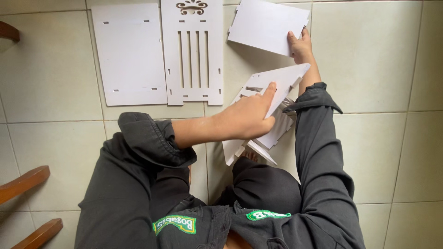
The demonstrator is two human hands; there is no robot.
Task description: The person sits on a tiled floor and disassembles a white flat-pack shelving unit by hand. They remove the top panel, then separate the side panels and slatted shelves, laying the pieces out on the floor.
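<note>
- Soft, even daylight; no glare on the pale floor tiles (392,92).
- Faint shadows beneath the white panels (131,53).
- Sharp focus throughout, slight edge distortion.

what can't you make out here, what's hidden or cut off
- Pile of panels, head view: lower pieces hidden by the top panel and the left hand.
- Slotted panel: top cut off by the frame edge.
- Held panel: top corner cut off; right hand covers its edge.
- Wooden furniture: mostly outside the left edge.
</note>
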